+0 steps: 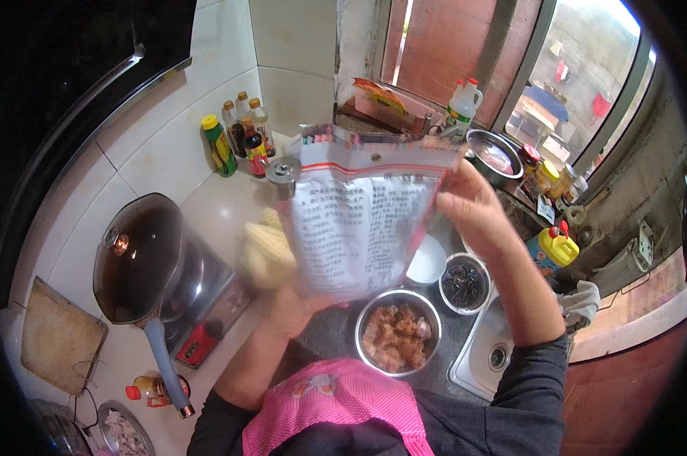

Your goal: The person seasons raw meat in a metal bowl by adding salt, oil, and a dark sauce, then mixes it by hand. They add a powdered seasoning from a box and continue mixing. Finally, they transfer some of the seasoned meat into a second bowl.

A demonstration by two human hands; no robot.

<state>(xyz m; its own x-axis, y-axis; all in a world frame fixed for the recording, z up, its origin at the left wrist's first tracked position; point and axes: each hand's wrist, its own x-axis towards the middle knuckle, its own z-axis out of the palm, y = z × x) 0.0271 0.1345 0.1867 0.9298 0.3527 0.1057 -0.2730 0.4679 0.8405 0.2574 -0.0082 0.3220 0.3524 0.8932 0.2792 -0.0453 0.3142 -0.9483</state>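
A large plastic zip bag (360, 222) with printed writing is held up in front of me. My right hand (471, 199) grips its upper right edge. My left hand (300, 310) holds it near the lower left corner, blurred. Below the bag stands a metal bowl (398, 370) of reddish-brown meat pieces. Beside that, a smaller metal bowl (465, 310) holds dark strips in liquid. A white bowl (427, 261) is partly hidden behind the bag. Something pale yellow (268, 251), blurred, lies left of the bag.
On the left, a lidded pan (141, 262) sits on a cooker, its handle (166, 365) pointing towards me. Bottles (219, 148) stand by the tiled wall. A cutting board (61, 336) leans at far left. A sink (486, 347) is at right; jars (543, 176) line the window side.
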